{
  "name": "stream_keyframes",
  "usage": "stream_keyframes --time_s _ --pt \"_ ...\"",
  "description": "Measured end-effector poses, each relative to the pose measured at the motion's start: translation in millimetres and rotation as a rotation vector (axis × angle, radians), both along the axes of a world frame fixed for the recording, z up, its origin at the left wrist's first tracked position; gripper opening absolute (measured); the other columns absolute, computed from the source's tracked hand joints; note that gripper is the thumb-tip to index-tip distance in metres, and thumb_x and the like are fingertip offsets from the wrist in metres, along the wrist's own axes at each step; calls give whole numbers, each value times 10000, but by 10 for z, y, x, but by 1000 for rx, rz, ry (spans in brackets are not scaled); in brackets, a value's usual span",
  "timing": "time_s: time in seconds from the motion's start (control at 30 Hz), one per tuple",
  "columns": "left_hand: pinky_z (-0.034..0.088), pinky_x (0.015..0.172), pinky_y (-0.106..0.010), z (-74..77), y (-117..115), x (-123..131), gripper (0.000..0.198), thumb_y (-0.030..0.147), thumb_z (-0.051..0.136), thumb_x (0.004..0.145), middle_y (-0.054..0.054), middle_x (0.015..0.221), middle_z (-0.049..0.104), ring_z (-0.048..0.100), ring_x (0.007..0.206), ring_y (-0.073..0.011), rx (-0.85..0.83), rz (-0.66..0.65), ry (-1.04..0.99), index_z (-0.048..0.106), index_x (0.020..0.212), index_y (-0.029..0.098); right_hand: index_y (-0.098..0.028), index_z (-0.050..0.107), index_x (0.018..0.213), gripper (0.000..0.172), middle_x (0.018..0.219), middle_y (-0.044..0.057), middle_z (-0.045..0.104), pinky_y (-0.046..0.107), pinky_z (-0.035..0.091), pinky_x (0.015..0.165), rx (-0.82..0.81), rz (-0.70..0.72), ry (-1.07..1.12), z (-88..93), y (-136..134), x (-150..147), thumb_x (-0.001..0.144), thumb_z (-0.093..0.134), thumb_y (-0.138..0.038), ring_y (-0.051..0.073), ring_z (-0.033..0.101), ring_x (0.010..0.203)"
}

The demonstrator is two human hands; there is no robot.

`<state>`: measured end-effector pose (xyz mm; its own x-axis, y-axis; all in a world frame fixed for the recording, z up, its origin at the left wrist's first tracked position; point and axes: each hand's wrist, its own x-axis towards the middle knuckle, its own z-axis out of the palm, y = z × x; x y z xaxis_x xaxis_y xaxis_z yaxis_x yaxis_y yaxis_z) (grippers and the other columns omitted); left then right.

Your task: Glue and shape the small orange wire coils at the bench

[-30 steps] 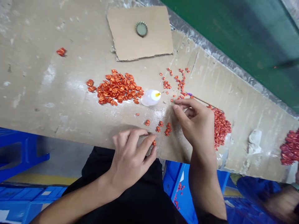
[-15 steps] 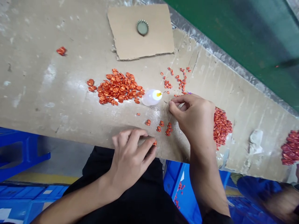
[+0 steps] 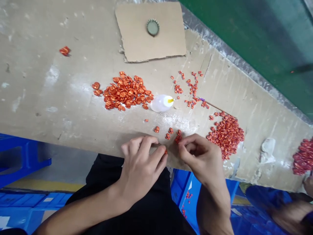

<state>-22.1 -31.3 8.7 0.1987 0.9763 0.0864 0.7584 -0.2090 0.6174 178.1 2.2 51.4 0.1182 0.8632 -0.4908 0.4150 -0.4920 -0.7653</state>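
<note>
- my bench (image 3: 49, 39): scuffed tan top
- cardboard square (image 3: 168, 42) at the far side, bottle cap (image 3: 153, 27) on it
- orange crimped pieces (image 3: 126, 93) in a pile at mid-bench
- white squeeze bottle (image 3: 161, 103) with yellow nozzle, just right of that pile
- small red scraps (image 3: 192, 88) scattered beyond the bottle
- thin stick (image 3: 214, 106) with purple end, beside the scraps
- red pile (image 3: 226, 135) to the right
- another red pile (image 3: 304, 156) at the right edge
- loose pieces (image 3: 170, 133) near the front edge

right hand (image 3: 201, 160): grip contents hidden | blue crate (image 3: 188, 199): cut off by lower edge | co-worker's arm (image 3: 288, 218): blurred
</note>
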Motion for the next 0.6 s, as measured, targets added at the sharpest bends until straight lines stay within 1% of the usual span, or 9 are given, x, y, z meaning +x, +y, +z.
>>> stream_keyframes --time_s 0.07,0.17,0.27,0.33,0.47,0.6 --pt "402 955 -505 0 0 6 112 274 837 1019 -43 1193 788 596 1175 -318 -10 -2 -8 771 1103 308 -202 771 864 134 592 -32 632 219 371 479 -40 -59 64 -11 -159 -41 907 850 -301 106 514 501" --pt "386 948 -510 -2 8 4 105 306 851 1020 -34 1179 793 597 1164 -316 -19 -3 -20 770 1086 315 -193 775 852 163 611 -19 652 213 390 480 -56 -112 108 -38 -282 -128 912 856 -321 103 522 501" --pt "379 955 -511 0 19 -3 106 323 864 1017 -37 1176 792 595 1168 -316 -37 -8 -18 773 1069 314 -188 787 857 182 605 -20 646 209 394 482 -51 -132 109 -72 -322 -210 920 860 -342 101 521 500" --pt "377 964 -509 1 21 -8 105 328 866 1018 -39 1182 791 593 1177 -315 -45 -9 -13 776 1071 318 -189 793 860 190 604 -19 650 209 389 482 -40 -150 71 -95 -337 -252 931 857 -353 100 515 502" --pt "374 967 -504 -3 15 -11 96 321 855 1029 -38 1196 793 590 1188 -311 -46 -6 -15 781 1089 326 -192 812 869 187 667 2 698 216 433 526 -22 -153 -4 -121 -360 -311 944 858 -357 109 546 558" --pt "376 959 -508 -12 11 -5 86 327 858 1029 -29 1189 796 588 1176 -307 -29 6 -19 788 1079 323 -193 821 892 220 674 1 696 221 436 531 -40 -180 8 -125 -362 -345 951 869 -399 113 543 568"
